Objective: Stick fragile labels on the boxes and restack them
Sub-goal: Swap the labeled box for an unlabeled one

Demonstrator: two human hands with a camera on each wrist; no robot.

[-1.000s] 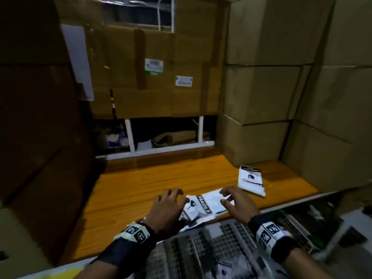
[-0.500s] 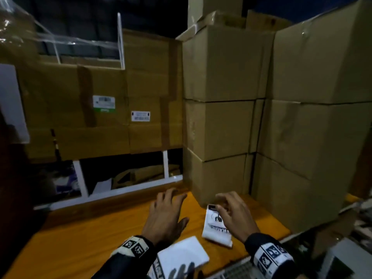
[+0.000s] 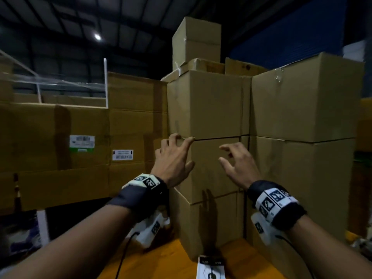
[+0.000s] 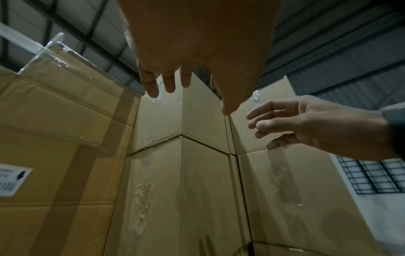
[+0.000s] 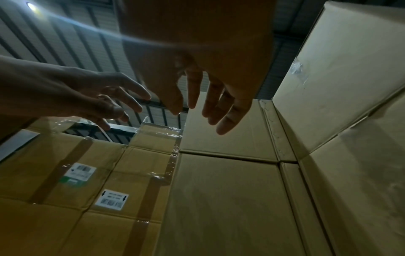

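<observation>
Both hands empty, fingers spread: left hand (image 3: 174,160) at the seam beneath the upper plain brown cardboard box (image 3: 205,105), right hand (image 3: 238,167) at 3 o'clock. White fragile labels (image 3: 211,267) lie on the orange bench (image 3: 161,262). Risk: smaller cartons above may topple if the box is drawn out.

You're in a warehouse: taped cardboard cartons (image 3: 205,105) stacked high, more shrink-wrapped cartons (image 3: 54,137) with shipping labels (image 3: 82,143) left of them, corrugated metal roof (image 3: 84,21) overhead.
</observation>
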